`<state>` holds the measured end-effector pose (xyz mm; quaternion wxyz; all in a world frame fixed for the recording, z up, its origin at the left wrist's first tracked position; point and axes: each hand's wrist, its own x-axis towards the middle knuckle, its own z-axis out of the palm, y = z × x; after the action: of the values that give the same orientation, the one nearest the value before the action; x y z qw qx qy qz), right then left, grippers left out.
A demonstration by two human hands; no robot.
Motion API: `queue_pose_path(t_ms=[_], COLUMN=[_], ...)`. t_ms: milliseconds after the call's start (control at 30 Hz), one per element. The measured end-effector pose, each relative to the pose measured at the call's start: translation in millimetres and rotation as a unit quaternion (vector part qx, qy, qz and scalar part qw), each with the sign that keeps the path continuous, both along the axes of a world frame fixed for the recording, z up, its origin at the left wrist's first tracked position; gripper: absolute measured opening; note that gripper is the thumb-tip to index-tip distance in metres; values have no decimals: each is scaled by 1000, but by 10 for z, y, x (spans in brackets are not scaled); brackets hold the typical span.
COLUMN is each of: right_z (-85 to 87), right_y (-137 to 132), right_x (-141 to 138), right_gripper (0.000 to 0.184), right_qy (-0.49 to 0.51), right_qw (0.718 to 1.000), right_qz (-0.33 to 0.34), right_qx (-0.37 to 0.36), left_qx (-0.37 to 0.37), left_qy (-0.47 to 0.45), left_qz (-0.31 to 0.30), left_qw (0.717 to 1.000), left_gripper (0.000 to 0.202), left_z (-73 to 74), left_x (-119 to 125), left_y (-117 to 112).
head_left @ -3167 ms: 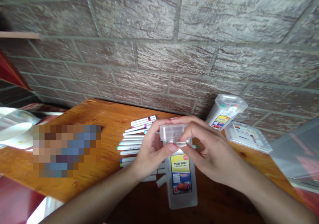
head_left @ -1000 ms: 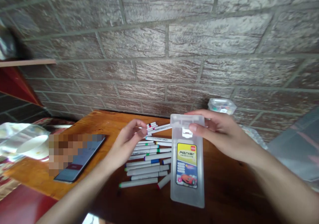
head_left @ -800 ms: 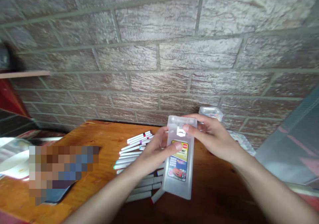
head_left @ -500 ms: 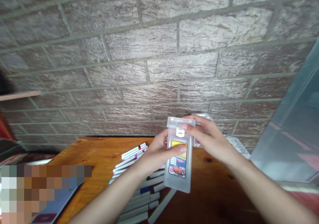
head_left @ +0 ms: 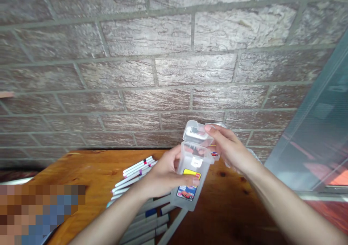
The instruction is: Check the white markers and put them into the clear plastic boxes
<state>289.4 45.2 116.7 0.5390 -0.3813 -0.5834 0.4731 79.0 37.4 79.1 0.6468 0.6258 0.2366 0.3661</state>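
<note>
I hold a translucent plastic marker case (head_left: 190, 181) with a yellow "Marker" label upright over the wooden table (head_left: 89, 168). My left hand (head_left: 165, 172) wraps round the case's body, thumb across the label. My right hand (head_left: 228, 147) pinches the hinged lid (head_left: 197, 132), which is swung up and back, so the case mouth shows open. Several white markers (head_left: 136, 168) with coloured caps lie in a loose pile on the table just left of and below the case.
A brick wall (head_left: 163, 56) rises right behind the table. A second clear marker box (head_left: 217, 152) peeks out behind my right hand. A large translucent plastic panel (head_left: 312, 136) stands at the right. A blurred patch covers something at the lower left.
The case was shut and lying near the table; both hands lifted it upright, and my right hand has flipped its lid open. The view has tilted up towards the wall.
</note>
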Motion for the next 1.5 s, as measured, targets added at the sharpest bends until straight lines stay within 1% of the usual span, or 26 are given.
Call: queue_pose_path(t_ms=[100, 233, 367, 467, 600, 767, 867, 933, 1033, 1133, 1233, 1300, 1433, 1500], right_z=[19, 89, 142, 157, 161, 151, 139, 130, 113, 87, 60, 50, 66, 86], right_y=[6, -29, -68, -83, -84, -61, -50, -46, -37, -15, 13, 21, -4, -23], right_x=[47, 146, 221, 251, 273, 288, 291, 288, 275, 265, 265, 265, 255, 252], right_gripper=[44, 49, 51, 52, 49, 48, 49, 50, 52, 52, 51, 50, 51, 52], right_qy=[22, 27, 8, -8, -24, -42, -53, -58, -61, -58, -55, -59, -82, -100], right_qw=[999, 999, 999, 999, 1000, 999, 998, 998, 998, 998, 998, 998, 996, 995], right_qz=[0, -6, 6, 13, 6, -6, -10, -9, -9, -6, -3, -2, -1, -6], right_qx=[-23, -47, -42, -29, -7, -8, -17, -24, -30, -31, -29, -29, -32, -26], left_qx=[28, 47, 89, 108, 138, 193, 215, 212, 196, 193, 207, 227, 256, 258], left_qy=[39, 65, 67, 67, 93, 102, 95, 72, 21, 3, -2, -5, -8, -13], left_qz=[-10, -28, -1, 10, 25, 62, 77, 84, 87, 84, 85, 83, 76, 74], left_qw=[999, 996, 994, 992, 986, 974, 969, 971, 976, 978, 975, 970, 964, 963], left_gripper=[59, 66, 66, 67, 67, 67, 65, 66, 73, 73, 70, 77, 101, 102], left_z=[18, 73, 83, 86, 97, 97, 111, 126, 136, 118, 81, 56, 9, -14], left_x=[-53, -68, -67, -76, -90, -112, -135, -149, -161, -164, -160, -155, -147, -146], left_y=[-38, -74, -101, -138, -185, -167, -138, -126, -113, -93, -69, -54, -24, -11])
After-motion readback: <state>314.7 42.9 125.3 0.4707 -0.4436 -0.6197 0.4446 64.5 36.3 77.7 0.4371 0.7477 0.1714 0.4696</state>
